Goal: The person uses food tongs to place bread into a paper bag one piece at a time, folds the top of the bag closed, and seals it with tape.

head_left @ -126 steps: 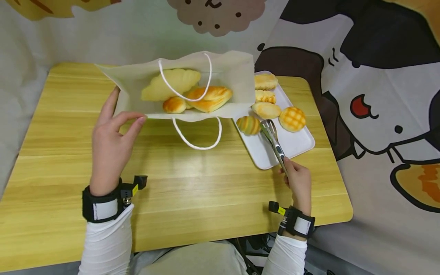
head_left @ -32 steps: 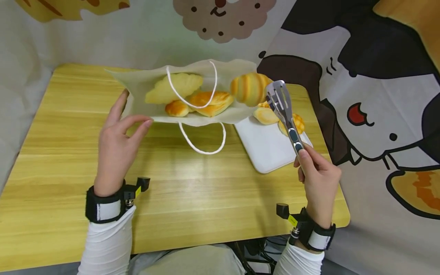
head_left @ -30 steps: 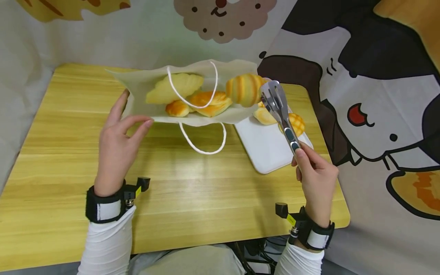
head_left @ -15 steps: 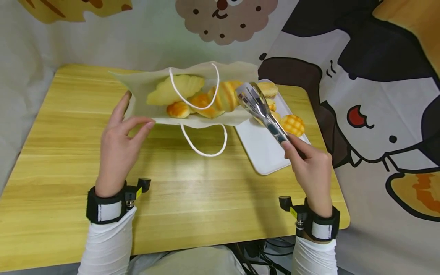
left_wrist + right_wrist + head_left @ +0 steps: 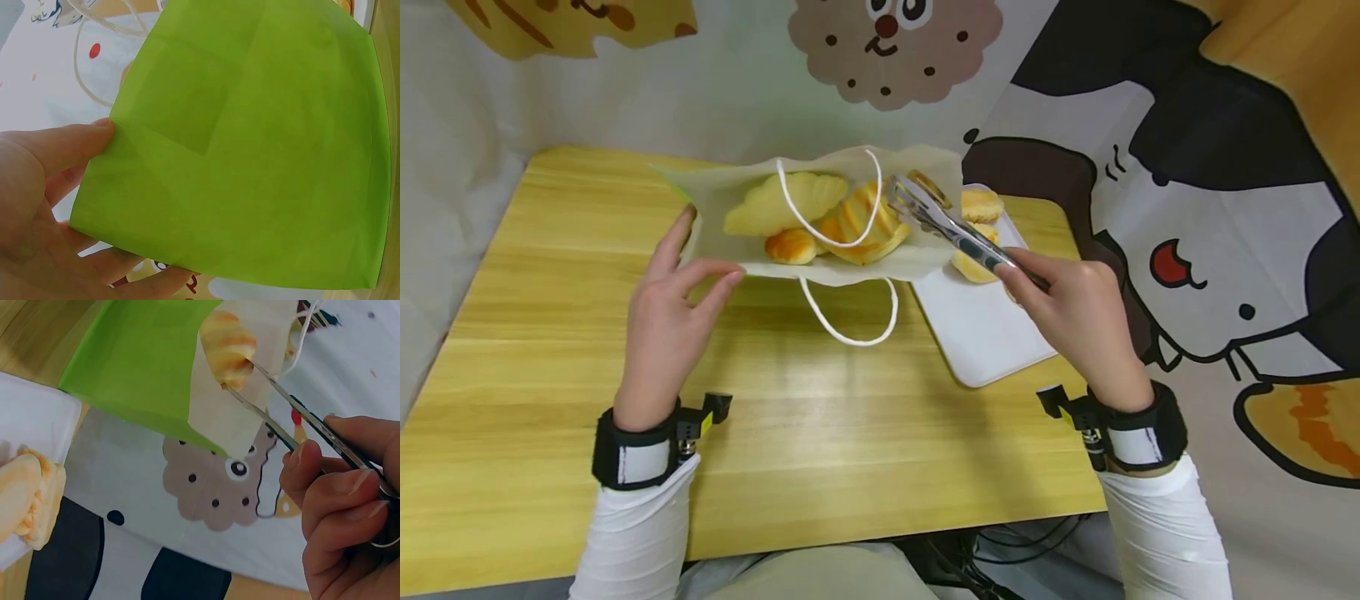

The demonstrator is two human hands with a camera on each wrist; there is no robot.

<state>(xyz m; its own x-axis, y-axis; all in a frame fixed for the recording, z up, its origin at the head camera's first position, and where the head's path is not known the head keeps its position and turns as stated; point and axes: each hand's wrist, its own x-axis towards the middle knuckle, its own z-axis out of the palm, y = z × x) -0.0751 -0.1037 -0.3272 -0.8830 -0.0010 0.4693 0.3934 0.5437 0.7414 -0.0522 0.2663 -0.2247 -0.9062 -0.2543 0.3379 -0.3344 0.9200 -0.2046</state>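
My left hand [image 5: 666,329] holds the left rim of a paper bag [image 5: 934,257], green outside [image 5: 250,150] and white inside, with two white cord handles. With my right hand [image 5: 1078,321] I grip metal tongs [image 5: 967,239] that reach over the bag's mouth from the right. A striped croissant-shaped bread [image 5: 868,233] sits within the mouth. In the right wrist view the tong tips stand apart at the edge of this striped bread [image 5: 228,347]; firm contact is hard to tell. A pale yellow bread [image 5: 786,204] and a small browned roll [image 5: 792,247] lie inside the bag.
A white tray [image 5: 981,350] lies on the wooden table [image 5: 820,442], right of the bag. Several breads [image 5: 982,206] rest at its far end, partly hidden by the bag, tongs and my right hand. A printed cartoon cloth [image 5: 700,100] hangs behind the table.
The striped bread has gone from the tray into the bag, carried leftward by the tongs. My right hand has moved up and forward. My left hand keeps its hold on the rim.
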